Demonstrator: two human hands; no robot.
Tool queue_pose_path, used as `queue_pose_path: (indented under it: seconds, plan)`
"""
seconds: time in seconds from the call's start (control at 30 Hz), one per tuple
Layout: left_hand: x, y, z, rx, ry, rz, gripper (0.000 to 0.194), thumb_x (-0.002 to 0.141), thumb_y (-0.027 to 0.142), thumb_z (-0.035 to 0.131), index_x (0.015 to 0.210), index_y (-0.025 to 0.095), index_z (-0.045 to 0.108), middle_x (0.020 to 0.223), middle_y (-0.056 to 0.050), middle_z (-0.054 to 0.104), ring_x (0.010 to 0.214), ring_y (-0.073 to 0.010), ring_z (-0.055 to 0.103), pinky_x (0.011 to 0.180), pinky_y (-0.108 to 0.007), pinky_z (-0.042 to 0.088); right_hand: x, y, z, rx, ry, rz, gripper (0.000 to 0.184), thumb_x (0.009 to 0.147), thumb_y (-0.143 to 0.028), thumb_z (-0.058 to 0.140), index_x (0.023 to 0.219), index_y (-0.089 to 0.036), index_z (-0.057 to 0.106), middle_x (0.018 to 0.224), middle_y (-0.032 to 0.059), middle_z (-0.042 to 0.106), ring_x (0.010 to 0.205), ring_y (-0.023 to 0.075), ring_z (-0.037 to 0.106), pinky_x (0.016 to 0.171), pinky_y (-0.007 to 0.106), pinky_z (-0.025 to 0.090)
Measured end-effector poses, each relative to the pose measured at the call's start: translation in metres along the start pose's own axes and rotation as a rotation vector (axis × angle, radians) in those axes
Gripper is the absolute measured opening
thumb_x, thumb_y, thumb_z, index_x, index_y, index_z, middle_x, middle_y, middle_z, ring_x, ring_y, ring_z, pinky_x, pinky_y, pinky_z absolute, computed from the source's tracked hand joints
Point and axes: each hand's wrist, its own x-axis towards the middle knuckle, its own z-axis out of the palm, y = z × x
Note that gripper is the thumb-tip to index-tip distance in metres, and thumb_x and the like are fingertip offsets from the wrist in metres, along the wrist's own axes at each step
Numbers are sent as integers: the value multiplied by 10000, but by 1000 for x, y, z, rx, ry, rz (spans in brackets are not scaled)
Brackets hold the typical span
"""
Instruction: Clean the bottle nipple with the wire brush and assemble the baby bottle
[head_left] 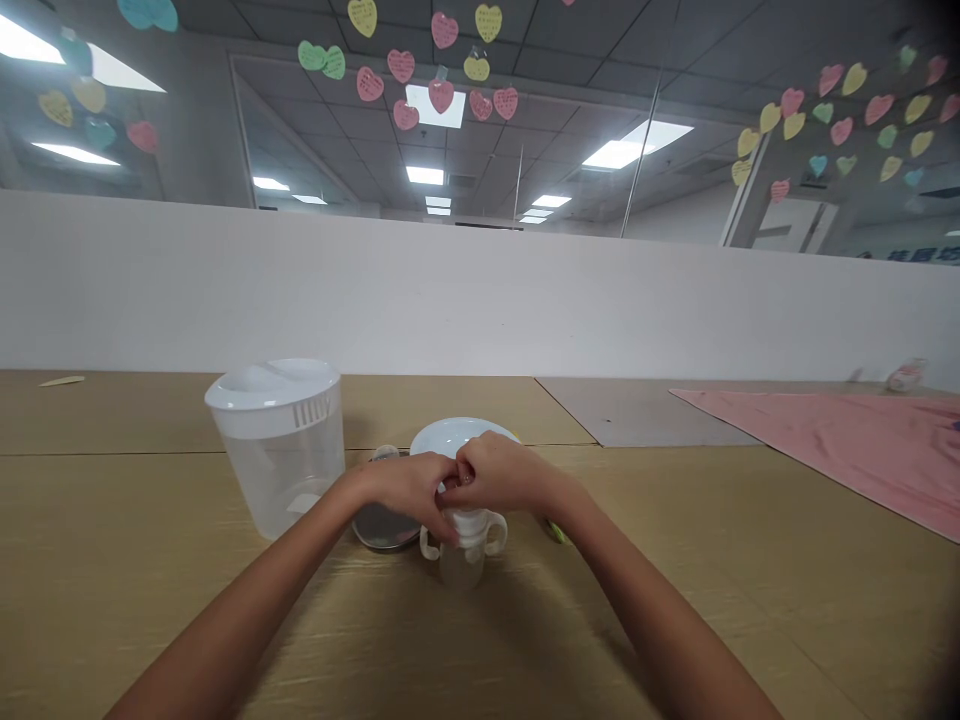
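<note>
A small clear baby bottle [461, 568] with two white side handles stands upright in front of me. My left hand [412, 488] is closed at its neck, with the thumb reaching down the left side beside a handle. Over the top, my right hand [504, 470] is closed with curled fingers meeting those of the left hand. Both hands largely hide the bottle's top, so its nipple or cap cannot be made out. Just behind the hands lies a white plate [454, 428]. A round grey metal dish [385, 530] sits left of the bottle, partly behind my left hand.
A tall translucent bucket [281, 470] with a white lid [276, 385] stands on the left. Behind the metal dish is a small clear round piece [385, 452]. Something green [556, 531] shows beside my right forearm. A pink cloth [847, 440] covers the table's right side, before a white wall [480, 300].
</note>
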Motion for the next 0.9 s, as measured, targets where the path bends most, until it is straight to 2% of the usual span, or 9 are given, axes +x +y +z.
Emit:
queue_pose_path:
  seconds: [0.07, 0.17, 0.27, 0.37, 0.53, 0.67, 0.9]
  plan:
    - [-1, 1, -1, 9, 7, 23, 423, 518, 420, 698, 854, 204, 556, 749, 33, 595, 656, -133, 542, 545, -216, 365, -7, 4, -8, 68, -75, -26, 309, 639, -493, 592, 661, -185, 571, 620, 2, 541, 532, 105, 432, 425, 234, 251]
    - [-3, 3, -2, -13, 4, 57, 505, 523, 414, 702, 974, 231, 567, 802, 37, 613, 697, -137, 566, 573, -213, 389, -13, 5, -15, 92, -152, -89, 314, 600, -426, 648, 820, -208, 596, 740, 3, 586, 625, 123, 496, 476, 222, 315]
    - [-2, 3, -1, -51, 14, 67, 513, 510, 389, 717, 981, 234, 583, 803, 37, 620, 691, -136, 575, 583, -214, 402, -12, 1, -12, 36, -173, -55, 281, 598, -428, 647, 745, -197, 583, 645, -5, 560, 569, 119, 482, 455, 230, 301]
    - [-1, 2, -1, -67, 20, 58, 498, 481, 361, 736, 936, 220, 594, 776, 35, 625, 668, -138, 572, 556, -216, 398, -8, -4, -6, -5, -134, 10, 349, 556, -517, 656, 637, -194, 551, 571, -12, 521, 510, 110, 447, 421, 236, 263]
    - [0, 0, -2, -56, 23, 79, 484, 469, 326, 740, 915, 219, 585, 767, 41, 622, 673, -136, 570, 526, -207, 381, -6, -6, -5, 10, -109, 76, 425, 476, -593, 673, 569, -200, 541, 537, -17, 494, 478, 105, 425, 402, 241, 239]
    - [1, -2, -1, -53, 11, 76, 506, 482, 333, 731, 951, 230, 574, 759, 45, 613, 680, -140, 575, 520, -207, 377, -6, -3, -5, 17, -120, 82, 460, 470, -636, 655, 545, -199, 532, 525, -17, 477, 471, 104, 416, 398, 245, 225]
    - [0, -2, -2, -17, 15, 56, 581, 493, 396, 729, 1033, 255, 569, 805, 33, 625, 704, -154, 576, 543, -218, 378, -9, 0, -10, 5, -140, 44, 432, 526, -601, 653, 579, -190, 532, 560, -15, 509, 503, 101, 433, 417, 239, 238]
